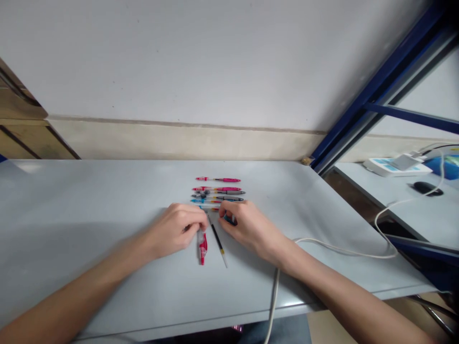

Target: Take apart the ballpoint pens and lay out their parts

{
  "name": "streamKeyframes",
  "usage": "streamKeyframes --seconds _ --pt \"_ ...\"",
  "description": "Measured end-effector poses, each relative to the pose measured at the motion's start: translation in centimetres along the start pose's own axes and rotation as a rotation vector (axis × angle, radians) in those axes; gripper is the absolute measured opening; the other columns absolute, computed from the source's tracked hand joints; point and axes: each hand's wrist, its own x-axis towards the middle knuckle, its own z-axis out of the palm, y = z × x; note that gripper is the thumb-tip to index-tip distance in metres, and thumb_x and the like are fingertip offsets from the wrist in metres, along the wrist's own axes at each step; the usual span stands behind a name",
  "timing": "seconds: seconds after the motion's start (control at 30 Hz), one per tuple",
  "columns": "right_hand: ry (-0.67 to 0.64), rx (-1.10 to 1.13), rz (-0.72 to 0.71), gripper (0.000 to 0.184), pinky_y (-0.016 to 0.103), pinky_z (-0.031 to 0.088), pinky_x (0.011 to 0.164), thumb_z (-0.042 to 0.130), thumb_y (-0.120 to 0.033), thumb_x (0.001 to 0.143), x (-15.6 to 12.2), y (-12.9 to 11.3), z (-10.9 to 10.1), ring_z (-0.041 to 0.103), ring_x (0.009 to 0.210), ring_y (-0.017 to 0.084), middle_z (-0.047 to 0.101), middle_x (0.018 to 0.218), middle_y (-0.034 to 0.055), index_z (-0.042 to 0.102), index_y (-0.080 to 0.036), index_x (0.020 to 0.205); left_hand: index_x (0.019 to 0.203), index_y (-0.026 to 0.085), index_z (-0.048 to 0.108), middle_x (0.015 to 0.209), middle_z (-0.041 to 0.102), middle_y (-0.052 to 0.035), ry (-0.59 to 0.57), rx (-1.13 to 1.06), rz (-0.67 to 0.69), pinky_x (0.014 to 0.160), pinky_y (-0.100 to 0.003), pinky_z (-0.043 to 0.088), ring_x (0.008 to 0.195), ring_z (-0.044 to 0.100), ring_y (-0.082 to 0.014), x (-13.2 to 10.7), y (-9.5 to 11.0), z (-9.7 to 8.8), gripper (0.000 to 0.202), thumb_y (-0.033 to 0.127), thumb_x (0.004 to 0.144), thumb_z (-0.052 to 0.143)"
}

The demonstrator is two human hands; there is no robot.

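Wooden cabinet: standing at the far left (39, 136), where the pale grey table (125, 301) is meeting the wall.
Left hand: I'm seeing it (179, 227) resting low over the table, well short of the right one, fingertips bunching at the far end of a red-and-clear pen barrel; whether they are actually pinching it, I cannot tell.
Red-and-clear pen barrel: lying (202, 246) with its red end pointing near. I'm judging it light, stiff and rather slippery; its sides are offering the surest hold, while the slim clip is looking like the part to spare.
Refill: slanting (217, 237) between the hands, far end leftward, near end rightward. I'm taking it for very light, slightly bendy and prone to rolling; the dark middle is seeming the place to hold, away from the ends.
Row of pens: lying crosswise (229, 192) just beyond the hands, pinks farthest, greys midway, blues nearest. Being slim, they are probably inviting a fingertip hold around their middles.
Right hand: resting (254, 227) on the right, fingers bending around a teal piece (230, 220); the hand is hiding too much for me to tell whether it is gripping.
White cable: trailing (333, 247) beyond the right forearm.
Black mouse: sitting (426, 188) farther right, past the blue frame (358, 98).
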Motion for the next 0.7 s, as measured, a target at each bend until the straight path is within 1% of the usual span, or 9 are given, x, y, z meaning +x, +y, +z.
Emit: streamKeyframes --seconds 0.1,0.17,0.23,0.33,0.43,0.57,0.63,0.7 --pt "-0.012 -0.071 -0.019 0.013 0.028 0.031 0.056 0.056 -0.016 0.09 -0.1 0.0 0.0 0.044 0.056 0.012 0.06 0.068 0.0009 0.059 -0.019 0.078 0.074 0.018 0.066 0.066 0.062 0.0021 0.107 0.041 -0.089 0.056 -0.024 0.039 0.057 0.051 -0.01 -0.1 -0.5 -0.2 0.03 0.004 0.085 0.042" --pt "-0.033 -0.11 -0.021 0.016 0.029 0.028 0.055 0.056 -0.015 0.091 -0.2 -0.2 -0.1 0.042 0.054 0.012 0.06 0.07 0.0013 0.057 -0.019 0.076 0.079 0.019 0.067 0.066 0.062 0.003 0.129 0.056 -0.114 0.052 -0.023 0.036 0.053 0.049 -0.0091 -0.2 -0.9 -0.3 0.029 0.005 0.086 0.043" --pt "-0.05 -0.142 -0.015 0.015 0.029 0.026 0.055 0.057 -0.016 0.091 -0.3 -0.3 -0.1 0.041 0.054 0.011 0.06 0.072 0.0013 0.058 -0.018 0.076 0.084 0.019 0.069 0.071 0.066 0.0027 0.096 0.057 -0.062 0.056 -0.023 0.04 0.058 0.055 -0.0098 -0.3 -1.0 -0.2 0.03 0.004 0.085 0.044" --pt "-0.047 -0.197 -0.009 0.014 0.03 0.023 0.055 0.058 -0.019 0.092 -0.3 -0.4 0.1 0.041 0.056 0.012 0.061 0.074 0.0014 0.059 -0.018 0.078 0.086 0.02 0.07 0.078 0.07 0.0018 -0.002 0.058 0.031 0.068 -0.025 0.046 0.069 0.063 -0.0122 -0.2 -1.0 0.0 0.032 0.002 0.083 0.044" --pt "-0.007 -0.218 -0.067 0.012 0.029 0.025 0.058 0.056 -0.017 0.095 -0.2 -0.4 0.4 0.046 0.061 0.013 0.062 0.081 0.0026 0.061 -0.018 0.084 0.084 0.02 0.069 0.076 0.069 0.0018 -0.054 0.073 0.017 0.069 -0.026 0.046 0.069 0.062 -0.0129 -0.1 -1.1 0.0 0.031 0.001 0.083 0.044" --pt "0.024 -0.152 -0.177 0.017 0.028 0.033 0.064 0.051 -0.013 0.099 0.1 -0.4 1.0 0.054 0.072 0.014 0.064 0.09 0.0035 0.065 -0.018 0.092 0.081 0.02 0.07 0.076 0.069 0.0009 -0.063 0.067 -0.021 0.072 -0.026 0.048 0.073 0.062 -0.0132 0.1 -1.3 -0.4 0.032 0.002 0.084 0.043" --pt "0.015 -0.141 -0.189 0.02 0.028 0.034 0.065 0.05 -0.012 0.1 0.4 -0.5 1.2 0.055 0.073 0.014 0.064 0.09 0.0033 0.066 -0.018 0.09 0.081 0.02 0.071 0.077 0.069 0.0004 -0.07 0.07 -0.019 0.072 -0.025 0.049 0.074 0.062 -0.0136 0.2 -1.2 -0.5 0.034 0.002 0.086 0.043" --pt "0.008 -0.156 -0.177 0.021 0.028 0.033 0.065 0.051 -0.011 0.099 0.7 -0.6 1.4 0.054 0.072 0.014 0.063 0.088 0.0032 0.067 -0.018 0.088 0.086 0.021 0.073 0.08 0.07 0.0002 -0.084 0.071 -0.012 0.072 -0.025 0.049 0.076 0.064 -0.014 0.3 -0.9 -0.4 0.035 0.002 0.087 0.044"
